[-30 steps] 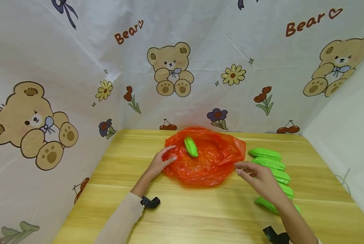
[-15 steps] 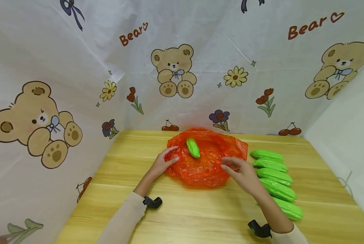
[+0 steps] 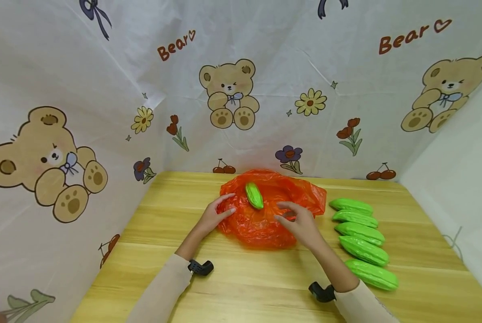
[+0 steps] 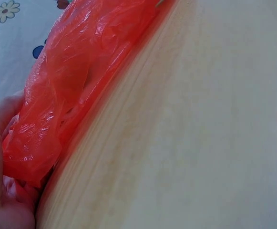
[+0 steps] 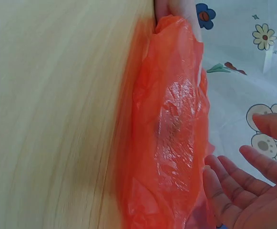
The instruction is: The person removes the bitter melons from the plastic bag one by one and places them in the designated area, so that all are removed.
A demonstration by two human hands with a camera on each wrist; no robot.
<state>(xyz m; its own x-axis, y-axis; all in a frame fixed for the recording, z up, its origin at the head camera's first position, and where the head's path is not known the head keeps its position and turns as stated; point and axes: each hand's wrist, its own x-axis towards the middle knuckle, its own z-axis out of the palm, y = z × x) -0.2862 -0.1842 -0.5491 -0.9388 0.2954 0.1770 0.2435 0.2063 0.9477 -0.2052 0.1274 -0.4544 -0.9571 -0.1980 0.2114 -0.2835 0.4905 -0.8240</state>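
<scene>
A crumpled red plastic bag (image 3: 265, 231) lies spread on the table with its mouth open upward. A green ridged gourd, much like a bitter melon (image 3: 254, 195), rests on its left inner part. My left hand (image 3: 212, 218) touches the bag's left edge, thumb and fingers apart with red plastic between them; in the left wrist view a fold of the bag (image 4: 66, 81) covers part of that hand. Over the bag's right side hovers my right hand (image 3: 299, 222), its fingers spaced from the thumb and nothing between them, as the right wrist view also shows.
Several more green gourds (image 3: 360, 231) lie in a column on the wooden table (image 3: 241, 287), right of the bag. A white cloth with printed bears (image 3: 229, 94) hangs behind and to the left. A thin cord (image 3: 455, 242) is at the right wall.
My right hand has moved left, from beside the gourd column to above the bag. My left hand stays at the bag's left edge. The gourd in the bag keeps its place.
</scene>
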